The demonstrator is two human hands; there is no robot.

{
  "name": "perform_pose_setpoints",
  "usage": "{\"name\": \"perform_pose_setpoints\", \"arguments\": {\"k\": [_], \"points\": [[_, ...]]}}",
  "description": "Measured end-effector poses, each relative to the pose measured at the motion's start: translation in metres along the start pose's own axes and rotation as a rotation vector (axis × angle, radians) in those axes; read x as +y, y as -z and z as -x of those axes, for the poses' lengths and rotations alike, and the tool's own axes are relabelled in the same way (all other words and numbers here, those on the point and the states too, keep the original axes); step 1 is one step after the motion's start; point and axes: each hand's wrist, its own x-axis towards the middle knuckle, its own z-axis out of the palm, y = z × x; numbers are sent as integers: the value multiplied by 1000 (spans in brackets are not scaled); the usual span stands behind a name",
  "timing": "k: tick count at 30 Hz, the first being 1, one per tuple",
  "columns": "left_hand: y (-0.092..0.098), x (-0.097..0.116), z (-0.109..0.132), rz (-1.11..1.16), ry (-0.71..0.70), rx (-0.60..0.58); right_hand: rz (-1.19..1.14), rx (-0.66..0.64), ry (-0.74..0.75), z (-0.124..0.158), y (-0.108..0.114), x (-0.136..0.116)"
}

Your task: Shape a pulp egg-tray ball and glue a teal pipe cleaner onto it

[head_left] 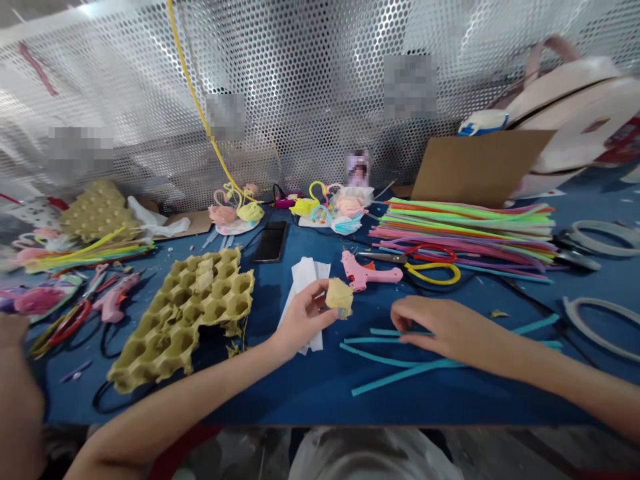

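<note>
Egg-carton scrap (339, 297), yellow and ragged, is pinched between the fingers and thumb of the left hand (303, 319), held just above the blue table (300, 383) beside a white paper strip (305, 300). Behind everything rises a perforated metal sheet (300, 87). Across the table lies a large egg tray (183, 313), torn along its edges, with pieces gone. A thick stack of colored pipe cleaners (460, 233) looks mostly unused, while two swan figures (235, 208) at the back look made, with more small pipe-cleaner pieces beside them. The right hand (440, 327) lies loosely open, its fingers over several cut teal pipe cleaners (400, 360); whether it grips one cannot be told. Nearby sit a pink glue gun (365, 270) and scissors (433, 261) with red and yellow handles, neither in hand.
</note>
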Motion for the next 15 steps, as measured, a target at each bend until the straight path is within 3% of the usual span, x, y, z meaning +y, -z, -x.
{"name": "perform_pose_setpoints", "arguments": {"k": [4, 7, 11, 15], "points": [[2, 0, 3, -4, -36, 18, -78, 37, -44, -15, 12, -2], [2, 1, 5, 34, -39, -35, -44, 109, 24, -22, 16, -5], [1, 2, 6, 70, -73, -91, 18, 312, 152, -24, 17, -15], [5, -1, 6, -36, -169, -65, 87, 463, 198, -21, 20, -36]]}}
